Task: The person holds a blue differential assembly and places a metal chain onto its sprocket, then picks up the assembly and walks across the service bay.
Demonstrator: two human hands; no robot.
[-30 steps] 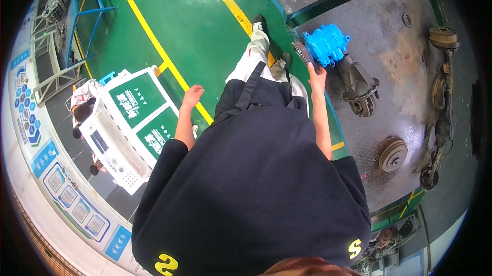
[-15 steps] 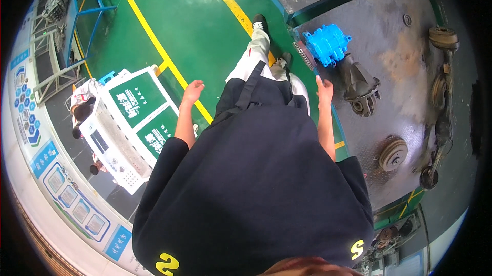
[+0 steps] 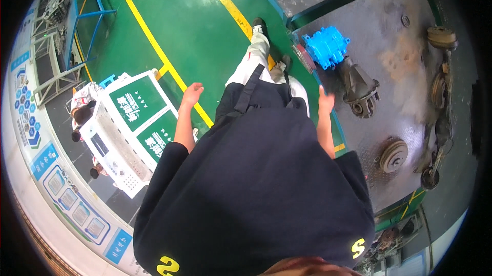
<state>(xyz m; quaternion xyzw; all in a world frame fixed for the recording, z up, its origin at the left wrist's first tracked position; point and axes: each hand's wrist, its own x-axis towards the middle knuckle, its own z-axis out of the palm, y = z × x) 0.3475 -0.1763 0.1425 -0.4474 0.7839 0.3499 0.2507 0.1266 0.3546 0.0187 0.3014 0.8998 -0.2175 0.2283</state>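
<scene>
My left hand (image 3: 192, 94) hangs free in the air beside my left hip, its fingers loosely bent and holding nothing. My right hand (image 3: 325, 102) is near the blue edge of the metal platform, one finger stretched forward and the others smeared. Nothing shows in it. Just ahead of it is a toothed reddish-brown disc (image 3: 304, 58) on the near side of a bright blue ribbed housing (image 3: 326, 47); its rim looks blurred. A gap separates hand and disc. Right of my hand lies a dark cast-metal axle housing (image 3: 359, 87).
The platform (image 3: 379, 40) also bears a round brake drum (image 3: 393, 155) and a long axle assembly (image 3: 442, 101) at its far right. To my left stands a white cabinet (image 3: 120, 149) with green top panels, people beside it. Yellow lines (image 3: 148, 30) cross the green floor.
My right hand has drawn back slightly from the disc. The disc's teeth, distinct before, are now blurred, as if it turns. My left hand has barely moved.
</scene>
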